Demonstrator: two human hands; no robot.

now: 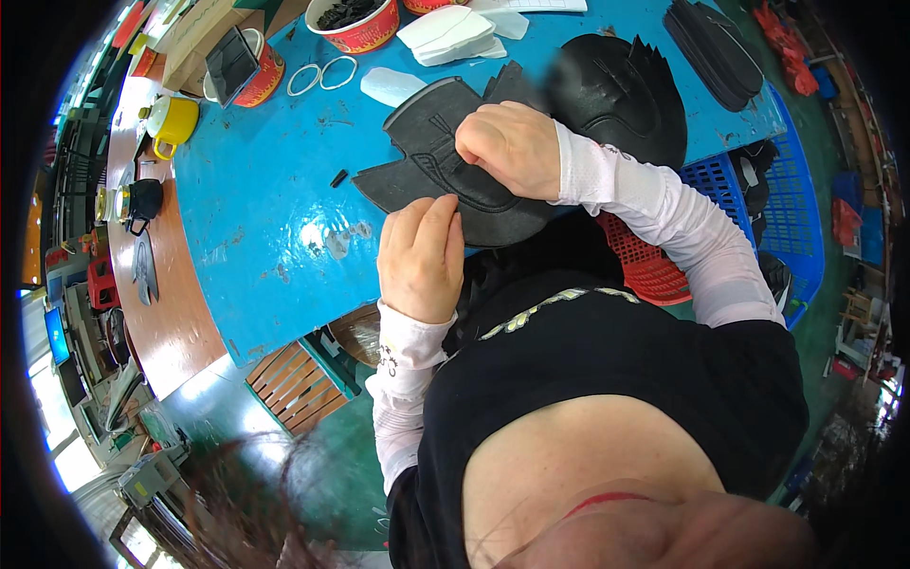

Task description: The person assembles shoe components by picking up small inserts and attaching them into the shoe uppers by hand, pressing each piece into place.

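A flat black die-cut shoe-upper piece (445, 166) lies on the glossy blue surface (256, 209). The left hand (422, 256) presses its near edge flat, steadying it, while the right hand (512, 147), curled shut, bears down on its middle. A stack of similar black pieces (621, 95) waits just beyond.

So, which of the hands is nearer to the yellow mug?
Left. The left hand lies at the black piece's near edge, on the yellow mug's side; the right hand is farther away.
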